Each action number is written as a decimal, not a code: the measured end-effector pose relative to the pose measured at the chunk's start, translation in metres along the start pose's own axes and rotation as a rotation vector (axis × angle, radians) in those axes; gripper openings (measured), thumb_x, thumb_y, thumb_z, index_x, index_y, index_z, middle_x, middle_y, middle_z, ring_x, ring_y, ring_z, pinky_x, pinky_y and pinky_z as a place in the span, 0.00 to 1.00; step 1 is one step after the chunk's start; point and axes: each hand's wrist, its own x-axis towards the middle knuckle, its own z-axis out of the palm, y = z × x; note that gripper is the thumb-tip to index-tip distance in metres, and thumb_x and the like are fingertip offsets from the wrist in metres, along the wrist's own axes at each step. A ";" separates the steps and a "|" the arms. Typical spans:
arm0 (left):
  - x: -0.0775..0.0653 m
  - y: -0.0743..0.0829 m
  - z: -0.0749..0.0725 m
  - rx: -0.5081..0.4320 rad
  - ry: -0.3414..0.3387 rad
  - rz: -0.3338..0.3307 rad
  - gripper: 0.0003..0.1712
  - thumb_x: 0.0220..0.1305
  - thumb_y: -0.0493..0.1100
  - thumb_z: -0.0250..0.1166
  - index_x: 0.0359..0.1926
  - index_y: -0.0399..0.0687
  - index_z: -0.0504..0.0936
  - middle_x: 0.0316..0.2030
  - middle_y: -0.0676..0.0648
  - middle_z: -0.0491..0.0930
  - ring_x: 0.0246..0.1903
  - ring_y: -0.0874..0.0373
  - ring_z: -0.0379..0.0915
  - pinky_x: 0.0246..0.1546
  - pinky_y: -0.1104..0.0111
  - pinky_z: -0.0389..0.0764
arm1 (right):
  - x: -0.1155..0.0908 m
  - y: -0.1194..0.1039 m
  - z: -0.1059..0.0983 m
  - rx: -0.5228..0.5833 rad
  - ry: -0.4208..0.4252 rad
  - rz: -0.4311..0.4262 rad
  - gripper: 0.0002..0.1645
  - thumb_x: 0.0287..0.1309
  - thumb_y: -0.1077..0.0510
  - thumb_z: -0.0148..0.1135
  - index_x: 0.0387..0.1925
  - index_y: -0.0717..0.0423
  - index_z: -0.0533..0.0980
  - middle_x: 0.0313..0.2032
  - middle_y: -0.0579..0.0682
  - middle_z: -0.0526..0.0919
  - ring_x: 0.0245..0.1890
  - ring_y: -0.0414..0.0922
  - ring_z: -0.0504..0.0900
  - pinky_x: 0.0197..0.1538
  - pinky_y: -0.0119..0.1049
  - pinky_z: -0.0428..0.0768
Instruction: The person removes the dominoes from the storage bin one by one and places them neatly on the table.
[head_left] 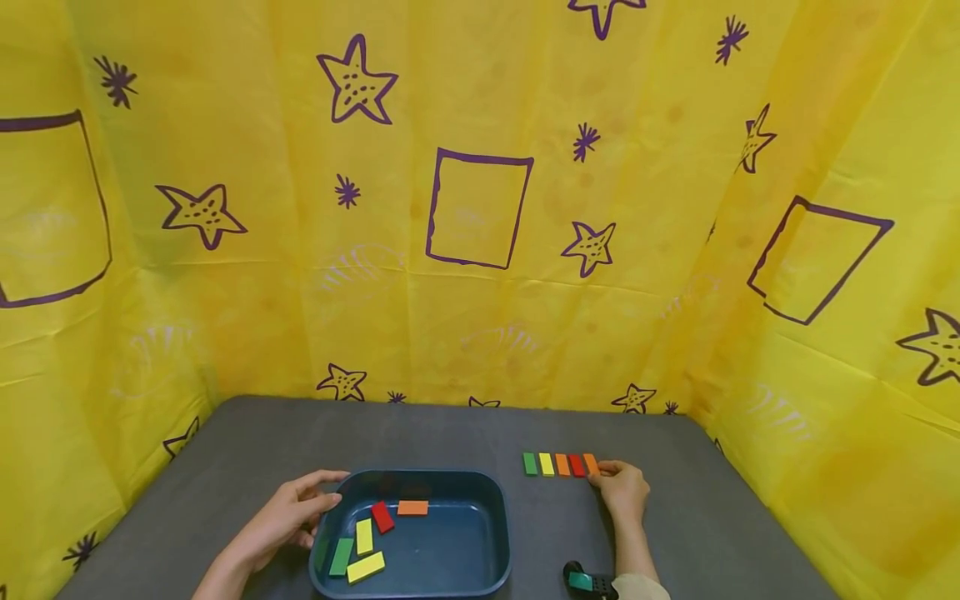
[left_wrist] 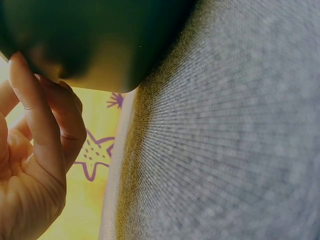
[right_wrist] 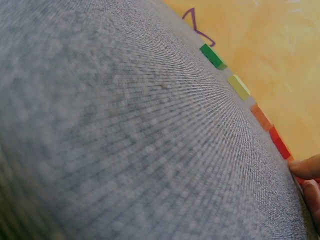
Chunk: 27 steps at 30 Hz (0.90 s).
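My left hand holds the left rim of a dark blue rectangular tub; in the left wrist view its fingers are bent against the tub's wall. Inside the tub lie a red block, an orange block, a green block and two yellow blocks. Farther right, my right hand pinches an orange block at the right end of a row on the table. Leftward from it stand a red block, another orange block, a yellow block and a green block.
Grey cloth covers the table. A yellow curtain with purple stars and squares encloses the back and both sides. A dark strap with a device sits at the right wrist.
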 end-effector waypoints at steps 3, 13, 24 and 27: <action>0.000 -0.001 0.000 -0.001 0.003 -0.001 0.36 0.71 0.53 0.58 0.71 0.37 0.62 0.26 0.51 0.72 0.20 0.63 0.67 0.21 0.73 0.75 | -0.001 0.000 -0.001 0.009 -0.014 0.006 0.19 0.46 0.61 0.74 0.41 0.68 0.84 0.36 0.62 0.89 0.42 0.61 0.83 0.48 0.53 0.76; 0.000 -0.001 0.000 -0.007 0.002 -0.006 0.36 0.71 0.53 0.58 0.71 0.37 0.62 0.26 0.51 0.72 0.20 0.63 0.67 0.21 0.73 0.75 | 0.000 -0.001 -0.003 0.036 -0.026 0.030 0.19 0.47 0.61 0.72 0.43 0.67 0.83 0.40 0.63 0.88 0.46 0.63 0.81 0.53 0.56 0.72; 0.000 -0.001 -0.001 -0.022 0.003 0.000 0.37 0.69 0.54 0.60 0.70 0.38 0.64 0.26 0.51 0.73 0.20 0.64 0.68 0.21 0.73 0.75 | -0.001 -0.006 -0.004 0.079 0.001 0.042 0.19 0.51 0.61 0.71 0.45 0.67 0.83 0.42 0.64 0.87 0.46 0.63 0.81 0.53 0.56 0.74; 0.000 -0.001 -0.001 -0.028 -0.005 0.013 0.36 0.70 0.53 0.60 0.71 0.38 0.63 0.27 0.51 0.73 0.20 0.64 0.68 0.21 0.73 0.76 | -0.002 -0.009 -0.006 0.081 0.014 0.047 0.19 0.51 0.61 0.70 0.45 0.66 0.83 0.42 0.64 0.87 0.46 0.63 0.81 0.52 0.55 0.75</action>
